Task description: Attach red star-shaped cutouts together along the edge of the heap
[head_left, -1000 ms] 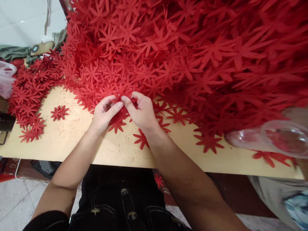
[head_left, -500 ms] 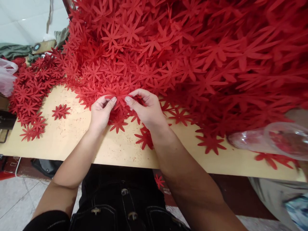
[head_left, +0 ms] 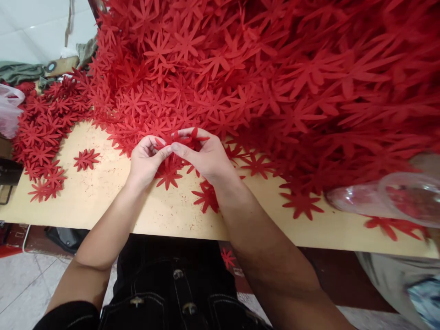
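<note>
Red flower-shaped pieces with narrow petals form a large heap (head_left: 213, 87) on the pale tabletop. At the heap's front edge, my left hand (head_left: 148, 158) and my right hand (head_left: 202, 153) pinch a red flower piece (head_left: 184, 140) between them, thumb tips almost touching. Its petals stick out between and above the fingers of my right hand; its middle is partly hidden by the thumbs. Just below my hands, another red flower (head_left: 168, 176) lies on the table, and one more (head_left: 206, 196) rests partly behind my right wrist.
A smaller pile of darker red flowers (head_left: 41, 133) is at the left, with one loose flower (head_left: 86, 159) beside it. A clear plastic container (head_left: 409, 197) lies at the right. A plastic bag (head_left: 9, 110) sits at the far left. The tabletop (head_left: 103, 201) ends near my body.
My thumbs have come together, and the flower between my hands, spread flatter before, is now bent or folded, with its petals turned up toward the right hand.
</note>
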Motion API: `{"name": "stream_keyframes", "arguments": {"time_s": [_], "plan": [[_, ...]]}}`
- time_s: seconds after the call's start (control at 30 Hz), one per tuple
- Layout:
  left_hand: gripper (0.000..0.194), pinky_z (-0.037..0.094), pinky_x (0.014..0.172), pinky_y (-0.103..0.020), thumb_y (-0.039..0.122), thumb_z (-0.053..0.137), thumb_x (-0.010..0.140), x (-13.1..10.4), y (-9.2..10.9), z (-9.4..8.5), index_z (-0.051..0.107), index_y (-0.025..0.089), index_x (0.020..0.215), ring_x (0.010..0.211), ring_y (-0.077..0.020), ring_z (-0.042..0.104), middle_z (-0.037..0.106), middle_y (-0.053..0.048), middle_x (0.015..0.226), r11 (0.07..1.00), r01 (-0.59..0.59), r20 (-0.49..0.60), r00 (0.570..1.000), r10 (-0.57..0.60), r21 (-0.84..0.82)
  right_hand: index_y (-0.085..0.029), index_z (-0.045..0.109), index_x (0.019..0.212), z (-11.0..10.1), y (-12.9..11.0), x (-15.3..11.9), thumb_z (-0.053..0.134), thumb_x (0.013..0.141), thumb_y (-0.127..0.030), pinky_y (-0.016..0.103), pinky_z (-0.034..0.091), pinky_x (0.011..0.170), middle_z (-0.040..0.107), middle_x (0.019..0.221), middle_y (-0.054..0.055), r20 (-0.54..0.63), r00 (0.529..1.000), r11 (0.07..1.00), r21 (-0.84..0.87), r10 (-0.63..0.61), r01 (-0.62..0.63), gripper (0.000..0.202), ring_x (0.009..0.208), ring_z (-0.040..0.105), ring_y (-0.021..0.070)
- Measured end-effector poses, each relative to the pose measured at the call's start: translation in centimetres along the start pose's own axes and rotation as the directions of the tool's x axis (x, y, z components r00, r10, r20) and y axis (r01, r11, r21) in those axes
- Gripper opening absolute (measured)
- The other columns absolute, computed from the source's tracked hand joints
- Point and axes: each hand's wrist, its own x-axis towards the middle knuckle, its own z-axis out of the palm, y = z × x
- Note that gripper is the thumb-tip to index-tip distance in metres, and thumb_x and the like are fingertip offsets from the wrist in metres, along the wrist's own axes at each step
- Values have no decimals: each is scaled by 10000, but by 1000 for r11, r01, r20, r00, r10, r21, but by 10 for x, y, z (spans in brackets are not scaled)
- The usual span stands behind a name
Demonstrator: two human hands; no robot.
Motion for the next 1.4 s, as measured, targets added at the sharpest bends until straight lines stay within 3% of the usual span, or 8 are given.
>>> {"name": "stream_keyframes", "arguments": {"time_s": [0.3, 0.57, 0.8, 0.93, 1.03, 1.17, 1.27, 1.4], "plan": [[360, 440, 565, -167, 406, 837, 555, 4, 1, -4, 597, 179, 698, 548, -31, 490, 555, 63, 620, 999, 21, 19, 1000, -21, -27, -190, 613, 676, -5, 2, 4, 800, 549, -260, 288, 518, 715, 590, 659, -54, -41, 998, 998, 40, -50, 52, 237, 624, 549, 78], [330, 466, 617, -195, 407, 823, 571, 8, -4, -4, 610, 185, 690, 622, -62, 549, 615, 33, 694, 980, -159, -55, 984, 167, 123, -185, 589, 677, -5, 4, 6, 718, 616, -232, 295, 496, 693, 529, 607, -63, -77, 995, 998, -7, -69, 69, 150, 586, 513, 74], [274, 478, 696, -230, 394, 780, 639, 9, -6, -6, 608, 199, 727, 687, -92, 571, 629, 15, 737, 959, -188, -73, 976, 207, 212, -198, 605, 706, -9, 3, 5, 735, 624, -229, 299, 506, 700, 595, 687, -32, -33, 996, 997, -26, -79, 78, 157, 686, 569, 109], [247, 476, 729, -236, 396, 748, 681, 15, -6, -18, 616, 205, 766, 718, -100, 565, 614, 8, 769, 923, -241, -143, 945, 293, 299, -204, 585, 714, -16, 5, 8, 744, 650, -296, 287, 500, 679, 586, 722, -25, -93, 985, 989, -53, -146, 141, 194, 683, 557, 101], [301, 470, 883, -288, 410, 745, 684, 17, -2, -27, 653, 219, 897, 945, -150, 587, 631, -29, 970, 863, -284, -149, 915, 374, 418, -210, 561, 718, -18, 8, 11, 756, 651, -411, 256, 466, 565, 524, 636, -41, -148, 980, 990, -50, -136, 130, 288, 578, 504, 82], [415, 349, 1090, -369, 400, 774, 657, 9, 6, -23, 665, 255, 1030, 1261, -216, 454, 571, -44, 1229, 778, -378, -113, 863, 493, 501, -200, 532, 632, -11, 10, 9, 730, 651, -532, 233, 399, 464, 429, 504, -65, -108, 992, 998, -37, -58, 54, 387, 456, 397, 58], [351, 427, 1018, -360, 436, 714, 720, -1, 6, -9, 680, 248, 1015, 1122, -196, 568, 639, -45, 1101, 863, -329, -9, 933, 360, 382, -188, 554, 627, -4, 8, 3, 692, 690, -549, 246, 446, 547, 490, 543, -46, -58, 995, 992, -103, -86, 80, 391, 522, 455, 72], [340, 521, 789, -284, 465, 752, 664, -8, 1, 6, 695, 218, 891, 795, -130, 643, 688, -17, 887, 983, -100, 96, 992, 86, 153, -187, 501, 573, 1, 6, -1, 689, 680, -577, 236, 428, 555, 480, 545, -45, -43, 994, 983, -154, -105, 97, 446, 545, 451, 70]]}}
